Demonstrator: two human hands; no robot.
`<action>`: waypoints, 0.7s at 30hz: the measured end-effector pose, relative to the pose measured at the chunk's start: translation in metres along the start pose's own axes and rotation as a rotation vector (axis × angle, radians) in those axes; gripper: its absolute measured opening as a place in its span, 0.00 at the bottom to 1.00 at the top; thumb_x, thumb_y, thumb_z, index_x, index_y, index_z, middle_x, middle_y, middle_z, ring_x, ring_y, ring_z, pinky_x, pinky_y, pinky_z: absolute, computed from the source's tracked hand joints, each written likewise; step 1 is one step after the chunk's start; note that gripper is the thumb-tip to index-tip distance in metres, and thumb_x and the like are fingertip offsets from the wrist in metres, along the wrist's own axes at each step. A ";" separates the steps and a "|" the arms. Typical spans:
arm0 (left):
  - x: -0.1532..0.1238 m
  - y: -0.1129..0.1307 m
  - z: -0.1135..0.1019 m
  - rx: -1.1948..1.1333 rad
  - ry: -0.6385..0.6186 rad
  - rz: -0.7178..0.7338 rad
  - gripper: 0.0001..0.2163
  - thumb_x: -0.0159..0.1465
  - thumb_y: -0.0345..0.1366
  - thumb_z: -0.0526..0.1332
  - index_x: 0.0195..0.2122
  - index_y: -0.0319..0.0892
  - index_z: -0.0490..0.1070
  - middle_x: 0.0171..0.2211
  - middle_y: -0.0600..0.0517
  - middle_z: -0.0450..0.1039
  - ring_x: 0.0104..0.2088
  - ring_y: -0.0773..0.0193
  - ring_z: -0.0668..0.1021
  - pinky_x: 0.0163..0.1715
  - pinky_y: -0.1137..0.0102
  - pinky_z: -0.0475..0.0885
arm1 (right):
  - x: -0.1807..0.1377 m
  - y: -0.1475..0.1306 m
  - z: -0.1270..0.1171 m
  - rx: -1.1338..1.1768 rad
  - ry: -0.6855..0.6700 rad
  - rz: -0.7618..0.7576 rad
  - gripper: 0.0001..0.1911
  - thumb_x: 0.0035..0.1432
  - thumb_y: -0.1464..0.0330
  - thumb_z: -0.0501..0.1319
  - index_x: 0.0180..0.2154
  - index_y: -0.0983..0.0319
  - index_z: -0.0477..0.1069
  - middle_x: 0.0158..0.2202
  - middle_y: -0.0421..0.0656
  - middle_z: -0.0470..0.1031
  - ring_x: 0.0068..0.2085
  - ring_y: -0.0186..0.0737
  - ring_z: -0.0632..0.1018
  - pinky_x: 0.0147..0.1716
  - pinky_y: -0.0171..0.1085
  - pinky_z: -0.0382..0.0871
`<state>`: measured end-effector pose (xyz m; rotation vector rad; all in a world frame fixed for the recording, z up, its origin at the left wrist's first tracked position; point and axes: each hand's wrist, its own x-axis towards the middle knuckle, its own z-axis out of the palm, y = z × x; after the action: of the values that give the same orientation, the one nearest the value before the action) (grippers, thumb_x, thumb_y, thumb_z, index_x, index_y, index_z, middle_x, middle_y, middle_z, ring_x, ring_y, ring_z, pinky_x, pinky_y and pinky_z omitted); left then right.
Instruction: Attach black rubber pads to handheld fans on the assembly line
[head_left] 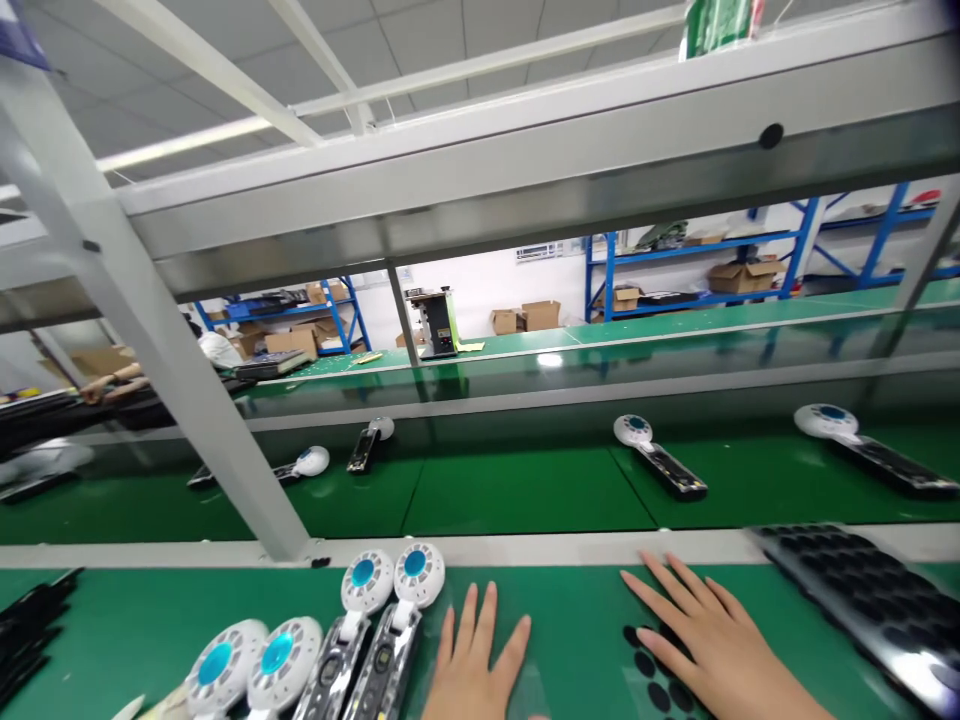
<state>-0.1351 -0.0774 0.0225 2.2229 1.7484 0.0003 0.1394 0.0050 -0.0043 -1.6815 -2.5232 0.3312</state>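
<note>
My left hand (474, 660) lies palm down on the green worktop with its fingers spread, holding nothing. Just left of it stands a device with a round white head and blue centre (418, 577) and a clear-and-black body. A similar device (367, 583) leans beside that one, and more round white heads (277, 660) show farther left. My right hand (701, 635) is also flat, fingers stretched, at the edge of a group of black round pads (645, 664). It partly covers them, and I cannot tell whether it presses on any.
A dark tray of black discs (862, 590) sits at the right. Black strips (34, 630) lie at the far left. Beyond a pale rail, a green conveyor belt (517, 490) carries several similar devices (660, 455). A slanted white post (187, 350) rises at left, under an overhead beam (525, 150).
</note>
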 end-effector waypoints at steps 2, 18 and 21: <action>0.000 -0.010 -0.012 0.002 -0.026 -0.008 0.34 0.55 0.59 0.48 0.61 0.52 0.46 0.62 0.41 0.35 0.60 0.43 0.41 0.54 0.44 0.44 | 0.000 0.001 0.003 -0.010 0.009 -0.002 0.30 0.54 0.43 0.39 0.57 0.41 0.50 0.63 0.32 0.40 0.63 0.47 0.44 0.58 0.55 0.44; 0.086 0.008 -0.022 0.035 0.237 -0.567 0.29 0.61 0.43 0.46 0.60 0.30 0.48 0.61 0.29 0.42 0.60 0.39 0.48 0.55 0.50 0.48 | 0.007 0.005 0.009 0.031 0.040 -0.004 0.30 0.53 0.43 0.41 0.56 0.41 0.52 0.62 0.32 0.44 0.62 0.51 0.48 0.57 0.56 0.47; 0.091 0.002 -0.019 0.063 0.258 -0.593 0.29 0.61 0.45 0.45 0.59 0.29 0.51 0.60 0.29 0.48 0.60 0.38 0.50 0.55 0.49 0.45 | 0.005 0.000 0.002 0.057 0.016 0.005 0.30 0.54 0.43 0.41 0.56 0.42 0.52 0.62 0.32 0.44 0.62 0.51 0.48 0.58 0.56 0.47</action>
<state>-0.1141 0.0128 0.0235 1.7176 2.5167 0.1046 0.1376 0.0092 -0.0066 -1.6633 -2.4740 0.3849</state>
